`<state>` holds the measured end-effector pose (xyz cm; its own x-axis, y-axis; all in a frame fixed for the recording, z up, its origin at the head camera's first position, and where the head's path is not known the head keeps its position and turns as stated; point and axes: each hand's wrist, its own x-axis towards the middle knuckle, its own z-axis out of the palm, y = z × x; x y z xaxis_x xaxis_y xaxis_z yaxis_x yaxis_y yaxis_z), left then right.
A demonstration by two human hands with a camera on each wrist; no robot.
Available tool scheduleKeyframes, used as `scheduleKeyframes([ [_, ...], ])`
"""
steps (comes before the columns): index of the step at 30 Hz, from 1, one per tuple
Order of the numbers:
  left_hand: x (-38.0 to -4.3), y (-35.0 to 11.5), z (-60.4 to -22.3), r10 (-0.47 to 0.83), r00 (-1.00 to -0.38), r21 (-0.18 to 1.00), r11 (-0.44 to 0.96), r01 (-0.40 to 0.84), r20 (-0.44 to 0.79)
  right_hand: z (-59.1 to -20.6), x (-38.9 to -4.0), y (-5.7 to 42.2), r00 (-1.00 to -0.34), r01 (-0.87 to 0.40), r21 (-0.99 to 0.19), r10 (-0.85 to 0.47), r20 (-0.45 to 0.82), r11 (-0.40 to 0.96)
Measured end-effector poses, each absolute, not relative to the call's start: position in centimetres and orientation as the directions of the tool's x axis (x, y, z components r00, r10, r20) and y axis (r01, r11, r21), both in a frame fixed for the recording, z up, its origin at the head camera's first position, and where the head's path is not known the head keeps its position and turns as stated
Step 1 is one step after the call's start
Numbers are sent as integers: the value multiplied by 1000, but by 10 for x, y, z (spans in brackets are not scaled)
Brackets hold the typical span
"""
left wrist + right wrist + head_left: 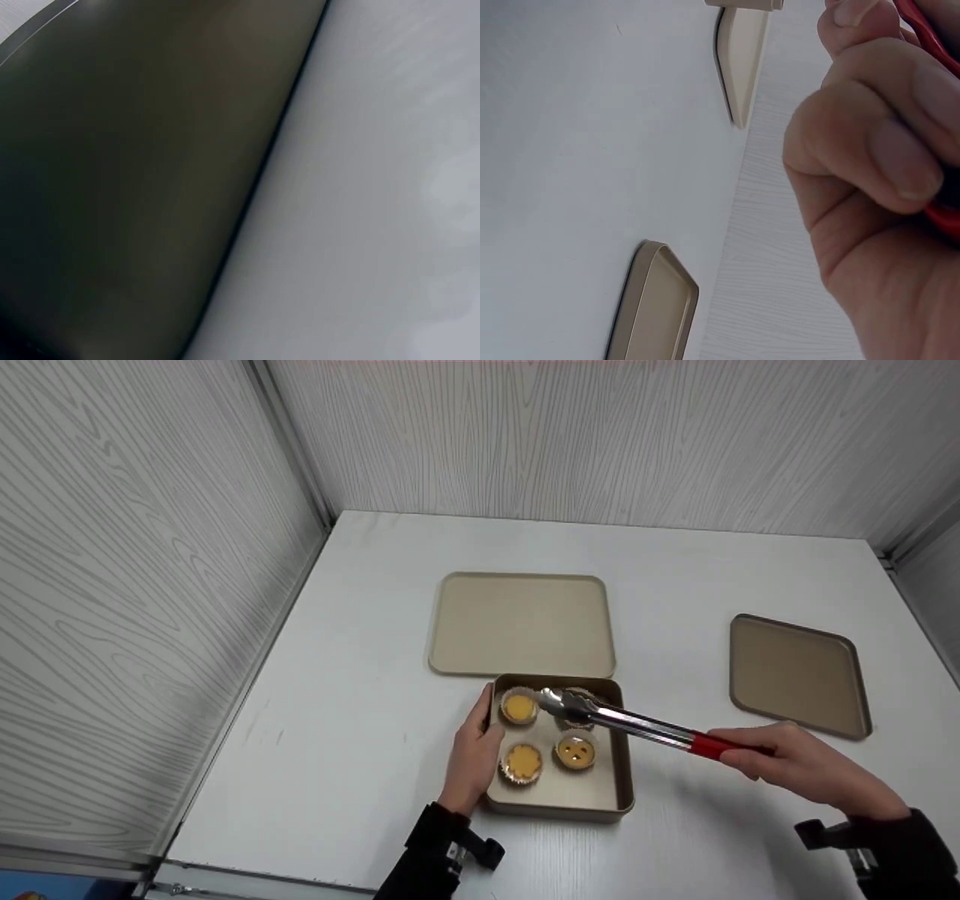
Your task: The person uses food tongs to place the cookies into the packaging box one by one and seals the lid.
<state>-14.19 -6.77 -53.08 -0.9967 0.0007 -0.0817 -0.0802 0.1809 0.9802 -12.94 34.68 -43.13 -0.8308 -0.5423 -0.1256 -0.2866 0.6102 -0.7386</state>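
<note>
Several egg tarts in pleated cups, among them one (523,763) at the near left and one (576,750) with dark spots, sit in a deep square baking pan (559,795). My left hand (471,761) holds the pan by its left wall, thumb at the rim. Red-handled metal tongs (649,726) are gripped in my right hand (806,765). The tips of the tongs hang over the pan's far part, beside the far-left tart (519,706), and partly hide the far-right one. The pan's dark outer wall (150,165) fills much of the left wrist view.
A shallow beige tray (525,622) lies just beyond the pan. Farther right on the white table (337,720) is a smaller brownish tray (799,675). Wood-grain panels (570,442) stand at the back and sides.
</note>
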Motion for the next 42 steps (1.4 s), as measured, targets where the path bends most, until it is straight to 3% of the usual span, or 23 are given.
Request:
scheduleKeyframes([
  [8, -142, -69, -531, -2, -996, 981, 175, -85, -86, -434, -128, 347, -893, -245, -745, -444, -76, 621],
  [18, -141, -69, -531, 2, -996, 982, 168, -85, -87, -433, -128, 340, -961, -118, -694, -257, -100, 710],
  [28, -141, -69, -531, 8, -996, 984, 154, -87, -89, -437, -130, 330, -990, -60, -642, -128, -60, 764],
  [42, -142, -69, -533, 5, -997, 982, 172, -80, -82, -451, -134, 322, -996, -91, -561, -90, 29, 823],
])
